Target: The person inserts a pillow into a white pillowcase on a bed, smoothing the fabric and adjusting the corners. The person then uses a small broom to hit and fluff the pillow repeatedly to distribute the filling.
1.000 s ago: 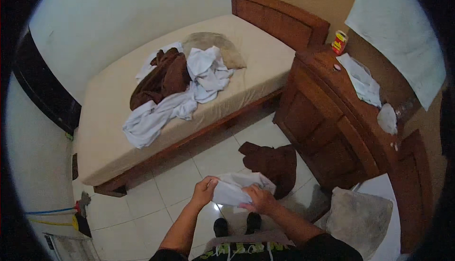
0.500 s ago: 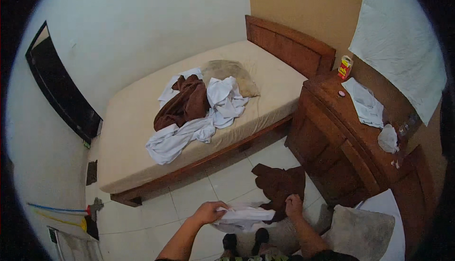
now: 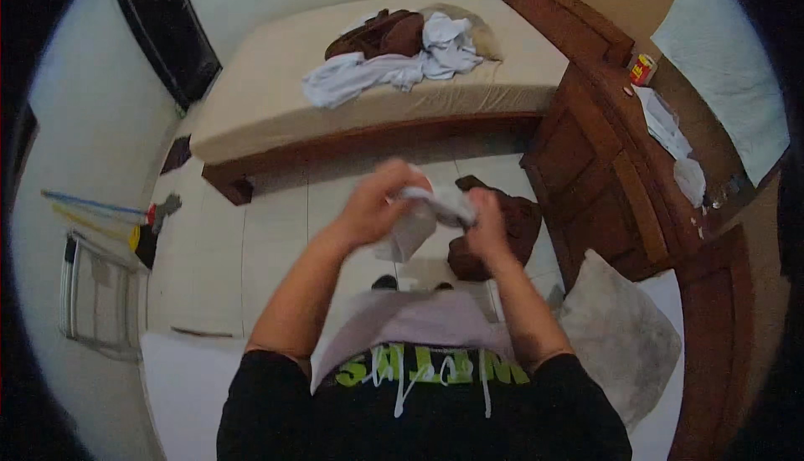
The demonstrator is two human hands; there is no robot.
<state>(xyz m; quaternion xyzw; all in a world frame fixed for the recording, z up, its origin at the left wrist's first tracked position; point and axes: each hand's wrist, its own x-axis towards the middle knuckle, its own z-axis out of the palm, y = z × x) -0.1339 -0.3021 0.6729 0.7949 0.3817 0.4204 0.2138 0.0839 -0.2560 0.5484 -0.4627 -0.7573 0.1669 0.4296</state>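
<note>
Between my two hands, in front of me, is a white cloth (image 3: 406, 231), bunched at the top with a loose flap hanging down. My left hand (image 3: 381, 201) grips its left part, fingers closed. The right hand (image 3: 486, 222) is closed on the other end of the bunch, slightly blurred. Below them, pale pinkish-grey fabric (image 3: 410, 319) lies across the front of my body; whether it joins the white cloth I cannot tell. Just past my right hand, a brown cloth (image 3: 523, 231) lies crumpled on the tiled floor.
Ahead stands a bed (image 3: 276, 84) with a brown garment (image 3: 381, 36) and white clothes (image 3: 356, 76) heaped on it. A wooden cabinet (image 3: 586, 134) is at the right. Near me lies a grey pillow (image 3: 620, 335). Brooms (image 3: 100, 206) and a metal frame (image 3: 105, 293) stand left.
Both hands have risen and come closer together, and the right hand now holds the white cloth too. My view has tilted down, showing my shirt and the pale fabric.
</note>
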